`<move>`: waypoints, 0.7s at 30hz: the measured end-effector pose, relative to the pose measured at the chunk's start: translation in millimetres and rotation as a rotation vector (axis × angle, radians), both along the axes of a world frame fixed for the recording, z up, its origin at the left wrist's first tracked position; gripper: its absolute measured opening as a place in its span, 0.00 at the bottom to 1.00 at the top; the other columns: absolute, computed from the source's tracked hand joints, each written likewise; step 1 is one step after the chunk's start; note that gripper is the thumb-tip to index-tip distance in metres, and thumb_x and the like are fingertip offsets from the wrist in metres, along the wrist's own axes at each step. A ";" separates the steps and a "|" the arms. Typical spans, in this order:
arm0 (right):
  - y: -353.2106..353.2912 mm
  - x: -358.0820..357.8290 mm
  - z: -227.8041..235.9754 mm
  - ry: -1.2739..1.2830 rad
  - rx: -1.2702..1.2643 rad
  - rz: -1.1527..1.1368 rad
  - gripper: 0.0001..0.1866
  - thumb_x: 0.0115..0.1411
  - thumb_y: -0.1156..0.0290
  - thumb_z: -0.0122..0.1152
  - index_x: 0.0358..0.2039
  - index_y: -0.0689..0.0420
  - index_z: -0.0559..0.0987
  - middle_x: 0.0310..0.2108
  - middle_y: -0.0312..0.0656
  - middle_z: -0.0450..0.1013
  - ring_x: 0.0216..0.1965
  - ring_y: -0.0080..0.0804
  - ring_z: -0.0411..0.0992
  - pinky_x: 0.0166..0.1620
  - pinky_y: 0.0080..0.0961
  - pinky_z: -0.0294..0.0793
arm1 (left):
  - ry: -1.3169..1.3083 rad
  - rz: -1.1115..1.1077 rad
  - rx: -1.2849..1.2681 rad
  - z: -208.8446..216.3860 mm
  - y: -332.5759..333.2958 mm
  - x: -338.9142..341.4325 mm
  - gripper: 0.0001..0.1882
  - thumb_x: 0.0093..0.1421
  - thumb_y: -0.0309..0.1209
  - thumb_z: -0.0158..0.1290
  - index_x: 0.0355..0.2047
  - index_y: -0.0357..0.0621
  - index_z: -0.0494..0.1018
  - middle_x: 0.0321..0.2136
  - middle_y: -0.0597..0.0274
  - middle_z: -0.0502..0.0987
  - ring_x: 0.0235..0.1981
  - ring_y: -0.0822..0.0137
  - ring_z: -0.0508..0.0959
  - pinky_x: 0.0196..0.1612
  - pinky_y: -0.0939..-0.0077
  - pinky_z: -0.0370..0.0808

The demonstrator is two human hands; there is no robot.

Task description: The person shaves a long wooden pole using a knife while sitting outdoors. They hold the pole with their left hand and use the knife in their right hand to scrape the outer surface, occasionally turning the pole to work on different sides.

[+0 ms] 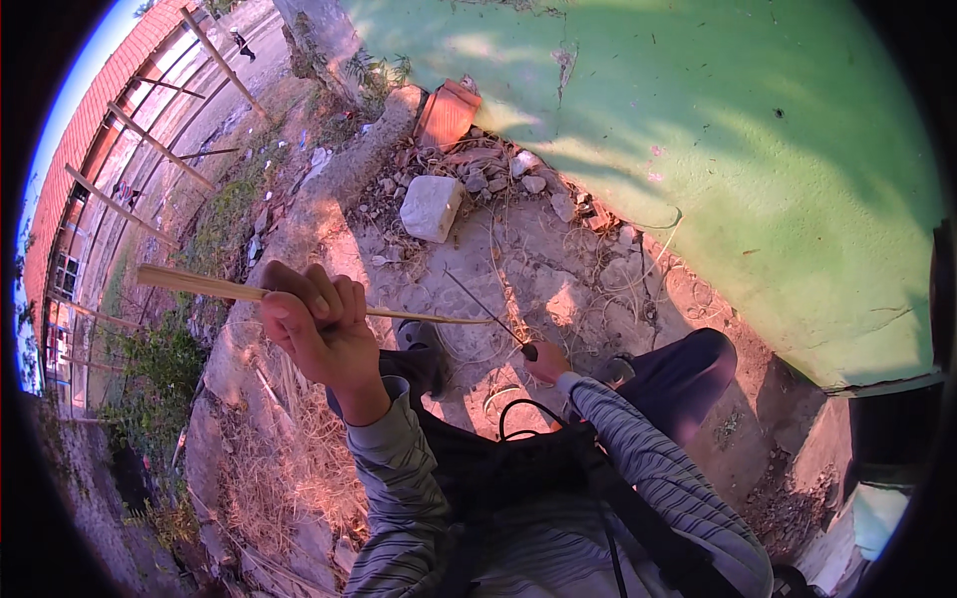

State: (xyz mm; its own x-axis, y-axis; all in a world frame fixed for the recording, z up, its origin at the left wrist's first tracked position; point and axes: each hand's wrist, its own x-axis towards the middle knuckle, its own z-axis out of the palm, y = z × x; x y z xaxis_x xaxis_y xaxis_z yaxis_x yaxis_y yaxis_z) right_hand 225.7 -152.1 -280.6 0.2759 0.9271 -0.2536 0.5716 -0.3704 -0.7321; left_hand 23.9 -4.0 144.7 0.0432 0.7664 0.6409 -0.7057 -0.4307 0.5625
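My left hand point(314, 319) is raised and closed around a pale split-wood strip point(204, 284), possibly bamboo. Its thick end sticks out to the left, and its thin end runs right toward my other hand. Lower and to the right, my right hand point(545, 363) grips the dark handle of a knife point(485, 308). The knife's narrow blade slants up and to the left, and the strip's tip passes close to it. Whether blade and strip touch, I cannot tell. My fingers hide part of the strip and most of the handle.
A pale stone block point(432, 208) lies ahead among rubble and a broken orange tile point(448, 115). A green wall point(718, 169) rises on the right. Dry straw and shavings point(284, 468) cover the ground at left, near a green bush point(150, 389). Wooden posts point(159, 147) stand beyond.
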 end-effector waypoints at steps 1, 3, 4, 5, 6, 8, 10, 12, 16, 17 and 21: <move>2.4 -3.1 -0.3 0.036 -0.004 -0.011 0.14 0.50 0.61 0.61 0.32 0.58 0.80 0.29 0.54 0.76 0.32 0.53 0.75 0.37 0.45 0.72 | -0.001 0.004 -0.002 -0.2 -0.5 -1.8 0.20 0.72 0.43 0.43 0.27 0.44 0.57 0.18 0.71 0.55 0.14 0.81 0.47 0.14 0.82 0.47; 3.1 -5.6 -0.3 0.069 -0.011 -0.026 0.13 0.50 0.62 0.61 0.31 0.58 0.80 0.29 0.54 0.76 0.32 0.53 0.75 0.37 0.44 0.72 | 0.024 0.024 -0.016 1.4 -1.4 -3.6 0.21 0.72 0.44 0.43 0.26 0.44 0.57 0.17 0.71 0.54 0.14 0.81 0.47 0.15 0.82 0.47; 3.1 -6.5 0.1 0.097 -0.011 -0.034 0.14 0.50 0.61 0.62 0.31 0.59 0.79 0.29 0.53 0.77 0.32 0.52 0.75 0.38 0.44 0.73 | 0.023 0.024 -0.017 4.4 -1.6 -3.5 0.21 0.72 0.44 0.43 0.26 0.44 0.57 0.17 0.71 0.54 0.14 0.81 0.47 0.15 0.82 0.47; 1.7 -5.2 0.6 0.125 -0.010 -0.043 0.15 0.50 0.60 0.62 0.31 0.59 0.79 0.29 0.52 0.77 0.33 0.52 0.75 0.39 0.43 0.73 | 0.034 0.031 -0.026 9.0 -1.3 -2.1 0.21 0.72 0.45 0.43 0.26 0.45 0.57 0.17 0.71 0.53 0.14 0.81 0.47 0.15 0.82 0.47; -0.9 -0.7 1.6 0.123 -0.011 -0.048 0.15 0.50 0.60 0.62 0.31 0.59 0.79 0.29 0.52 0.77 0.33 0.52 0.75 0.39 0.43 0.73 | 0.044 0.035 -0.035 14.0 -0.8 0.1 0.21 0.72 0.46 0.42 0.26 0.45 0.57 0.17 0.72 0.53 0.14 0.80 0.47 0.15 0.82 0.46; -5.0 -1.3 10.6 0.213 0.034 -0.073 0.16 0.53 0.58 0.63 0.30 0.60 0.77 0.24 0.47 0.76 0.24 0.42 0.75 0.30 0.38 0.73 | 0.065 0.013 -0.036 27.6 1.2 -2.4 0.20 0.72 0.45 0.43 0.27 0.47 0.58 0.17 0.73 0.52 0.15 0.80 0.46 0.16 0.81 0.46; -3.7 -3.9 24.9 0.375 -0.096 -0.056 0.19 0.57 0.54 0.61 0.30 0.60 0.77 0.21 0.43 0.73 0.20 0.36 0.72 0.25 0.34 0.71 | 0.183 -0.029 -0.032 35.5 9.6 -13.2 0.19 0.71 0.47 0.44 0.30 0.46 0.62 0.19 0.72 0.53 0.18 0.78 0.49 0.21 0.78 0.52; -4.5 -1.8 31.9 0.524 -0.216 -0.045 0.22 0.60 0.49 0.59 0.29 0.59 0.76 0.18 0.39 0.71 0.15 0.29 0.69 0.20 0.30 0.68 | 0.247 -0.042 -0.060 33.1 32.2 -10.9 0.21 0.70 0.50 0.44 0.37 0.43 0.65 0.23 0.66 0.62 0.22 0.73 0.61 0.26 0.75 0.62; -7.5 -1.2 34.1 0.640 -0.309 -0.164 0.30 0.65 0.38 0.48 0.30 0.58 0.75 0.14 0.35 0.66 0.11 0.23 0.63 0.15 0.24 0.62 | 0.465 0.220 0.079 32.1 45.3 28.7 0.42 0.63 0.62 0.47 0.63 0.38 0.58 0.53 0.45 0.70 0.57 0.52 0.72 0.57 0.56 0.70; -7.4 1.4 34.3 0.603 -0.292 -0.154 0.33 0.65 0.36 0.46 0.30 0.58 0.75 0.13 0.35 0.65 0.11 0.23 0.64 0.15 0.24 0.62 | 0.468 0.216 0.081 21.5 48.5 28.8 0.42 0.63 0.62 0.47 0.63 0.38 0.58 0.53 0.45 0.70 0.57 0.52 0.72 0.57 0.56 0.70; 5.4 1.4 28.9 0.562 -0.282 -0.113 0.31 0.66 0.38 0.46 0.30 0.58 0.74 0.13 0.35 0.65 0.11 0.24 0.64 0.15 0.25 0.63 | 0.396 0.097 0.034 -45.1 65.9 23.3 0.55 0.56 0.69 0.49 0.70 0.44 0.47 0.66 0.44 0.58 0.67 0.47 0.59 0.67 0.48 0.59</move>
